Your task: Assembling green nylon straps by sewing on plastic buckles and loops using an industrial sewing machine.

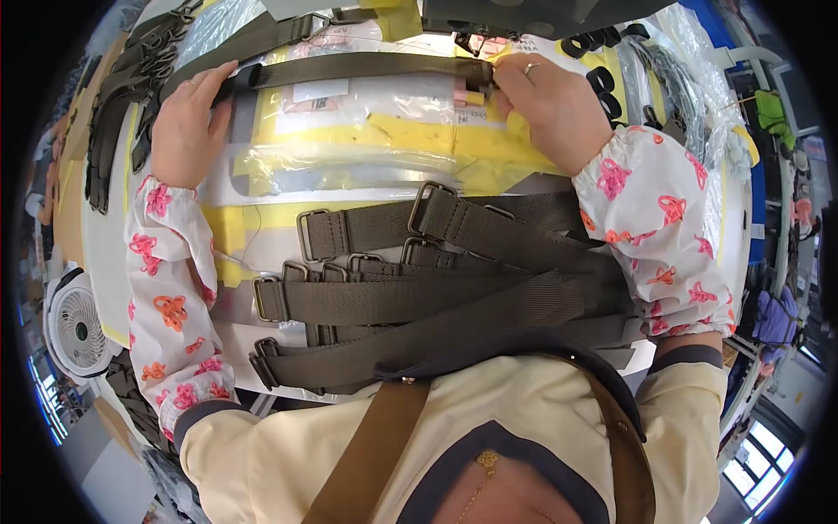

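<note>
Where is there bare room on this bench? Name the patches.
Little. One free strip of yellow-taped table lies between the stretched strap that both hands hold and the pile of buckled straps. A white margin runs beside the left sleeve. Crowded: the strap heap far left and loops far right.

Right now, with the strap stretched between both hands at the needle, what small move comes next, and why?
Probably ease the strap rightward under the sewing head. The left hand pins its far end flat, the right hand pinches the other end right beside the needle area, and the strap lies straight and taut across the table, so it looks lined up for feeding.
</note>
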`<state>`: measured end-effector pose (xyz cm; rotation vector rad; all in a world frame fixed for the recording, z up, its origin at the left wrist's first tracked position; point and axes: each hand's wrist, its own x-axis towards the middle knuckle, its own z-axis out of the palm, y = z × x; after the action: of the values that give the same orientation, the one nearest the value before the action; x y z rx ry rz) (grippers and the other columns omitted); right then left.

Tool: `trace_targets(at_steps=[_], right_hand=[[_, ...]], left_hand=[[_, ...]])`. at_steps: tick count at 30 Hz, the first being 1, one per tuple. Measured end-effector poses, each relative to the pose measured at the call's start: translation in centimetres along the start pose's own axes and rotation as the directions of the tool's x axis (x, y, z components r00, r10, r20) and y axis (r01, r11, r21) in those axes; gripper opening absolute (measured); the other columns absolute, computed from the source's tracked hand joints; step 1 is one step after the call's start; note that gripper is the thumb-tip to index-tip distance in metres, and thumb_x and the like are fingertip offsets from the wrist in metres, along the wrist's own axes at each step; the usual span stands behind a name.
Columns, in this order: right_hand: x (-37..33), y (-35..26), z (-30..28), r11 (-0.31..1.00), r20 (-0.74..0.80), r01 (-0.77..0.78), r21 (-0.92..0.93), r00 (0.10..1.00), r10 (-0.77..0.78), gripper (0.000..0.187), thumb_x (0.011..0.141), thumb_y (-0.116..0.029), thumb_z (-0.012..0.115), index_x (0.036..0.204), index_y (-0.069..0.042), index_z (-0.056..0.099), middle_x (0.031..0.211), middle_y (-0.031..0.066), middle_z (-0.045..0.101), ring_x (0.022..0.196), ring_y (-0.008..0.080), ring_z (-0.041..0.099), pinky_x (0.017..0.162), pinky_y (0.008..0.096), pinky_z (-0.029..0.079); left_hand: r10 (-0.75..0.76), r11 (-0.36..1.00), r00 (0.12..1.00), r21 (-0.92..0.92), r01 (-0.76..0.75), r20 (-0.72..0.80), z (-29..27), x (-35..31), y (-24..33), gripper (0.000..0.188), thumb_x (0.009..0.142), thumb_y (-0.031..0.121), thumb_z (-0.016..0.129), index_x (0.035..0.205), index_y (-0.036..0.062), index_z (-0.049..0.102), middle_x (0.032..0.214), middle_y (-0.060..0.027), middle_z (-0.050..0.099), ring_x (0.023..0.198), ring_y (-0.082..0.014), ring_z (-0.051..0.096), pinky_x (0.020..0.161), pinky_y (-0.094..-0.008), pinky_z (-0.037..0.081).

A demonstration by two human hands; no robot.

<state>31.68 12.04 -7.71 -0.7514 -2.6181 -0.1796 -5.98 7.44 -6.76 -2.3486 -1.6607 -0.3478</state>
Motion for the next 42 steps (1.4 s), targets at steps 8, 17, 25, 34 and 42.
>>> trace_targets(at_steps=[8,17,25,34,42], right_hand=[[4.2,-5.2,-0.1,0.985,-0.012,0.140,0.105,0.990,-0.140,0.020,0.075,-0.007,0.056,0.095,-0.002,0.054,0.088,0.0131,0.060,0.074,0.0246,0.064,0.057,0.0326,0.053],[9.5,-8.7,3.7,0.987,0.146,0.065,-0.145,0.988,-0.044,0.014,0.073,-0.014,0.062,0.082,-0.004,0.056,0.085,0.0067,0.058,0.074,0.0242,0.061,0.054,0.0313,0.051],[-2.4,-6.5,-8.9,0.945,0.503,-0.219,0.244,0.861,0.070,0.036,0.062,-0.027,0.074,0.081,-0.005,0.051,0.073,0.0088,0.055,0.066,0.0299,0.055,0.058,0.0383,0.043],[-5.3,-6.4,-8.4,0.872,0.427,-0.345,0.348,0.886,0.180,0.040,0.059,-0.014,0.075,0.087,-0.005,0.049,0.078,0.0084,0.055,0.075,0.0308,0.056,0.062,0.0387,0.043],[-4.2,-5.6,-8.2,0.810,0.423,-0.424,0.405,0.872,0.245,0.029,0.070,-0.010,0.069,0.089,-0.005,0.049,0.073,0.0116,0.054,0.066,0.0324,0.055,0.057,0.0387,0.044]], left_hand=[[-0.020,0.944,0.979,0.320,0.085,-0.203,-2.7,-2.2,-7.2,0.040,0.082,0.003,0.053,0.117,0.0223,0.055,0.113,-0.0015,0.060,0.092,-0.0223,0.060,0.077,-0.0325,0.048],[-0.443,0.733,0.891,0.612,0.298,0.097,2.5,-2.4,-17.0,0.043,0.090,0.012,0.042,0.130,0.0277,0.041,0.124,0.0024,0.054,0.098,-0.0196,0.060,0.083,-0.0328,0.047],[0.230,0.911,0.970,-0.332,-0.243,-0.078,-4.3,1.9,5.6,0.044,0.069,-0.004,0.064,0.112,0.0031,0.056,0.116,-0.0126,0.056,0.105,-0.0312,0.054,0.090,-0.0364,0.043],[0.548,0.602,0.834,-0.726,-0.333,0.073,-3.7,2.1,17.5,0.043,0.059,0.004,0.069,0.101,0.0059,0.059,0.091,-0.0093,0.056,0.086,-0.0287,0.053,0.078,-0.0391,0.042],[0.210,0.961,0.894,-0.085,-0.263,-0.395,-4.3,-0.7,7.0,0.033,0.055,-0.007,0.060,0.086,0.0036,0.066,0.080,-0.0081,0.054,0.074,-0.0250,0.053,0.066,-0.0348,0.044]])
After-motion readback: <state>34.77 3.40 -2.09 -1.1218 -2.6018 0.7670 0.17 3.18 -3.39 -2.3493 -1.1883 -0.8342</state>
